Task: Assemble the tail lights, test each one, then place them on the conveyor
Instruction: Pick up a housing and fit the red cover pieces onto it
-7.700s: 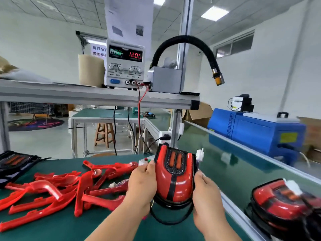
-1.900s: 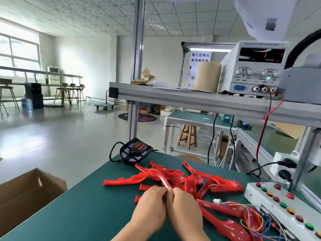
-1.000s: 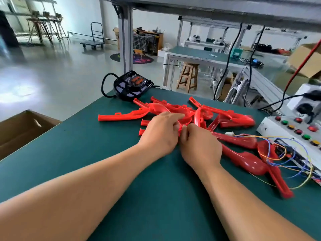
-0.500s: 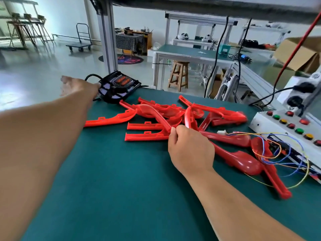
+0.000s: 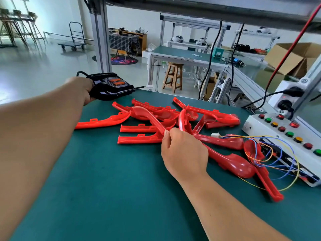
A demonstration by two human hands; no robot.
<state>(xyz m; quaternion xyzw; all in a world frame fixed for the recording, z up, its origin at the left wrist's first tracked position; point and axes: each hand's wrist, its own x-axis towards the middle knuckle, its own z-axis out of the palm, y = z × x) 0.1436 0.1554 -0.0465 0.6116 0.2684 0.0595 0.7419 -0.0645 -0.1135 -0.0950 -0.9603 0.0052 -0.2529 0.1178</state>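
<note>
Gripped black housing (image 5: 112,86) in left hand (image 5: 80,89), pinched red cover (image 5: 151,118) in right hand (image 5: 184,152); seemingly only gathered parts, with joining, testing and dispatch left to do

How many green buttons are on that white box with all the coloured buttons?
3 green buttons on the white box, in the row nearer the person: one near the far end, one midway, one at the picture's right edge. More may be cut off there.

Wooden stool (image 5: 173,77) at far green bench (image 5: 182,54); trolley (image 5: 73,41) on floor left; cardboard box (image 5: 295,56) right.
</note>
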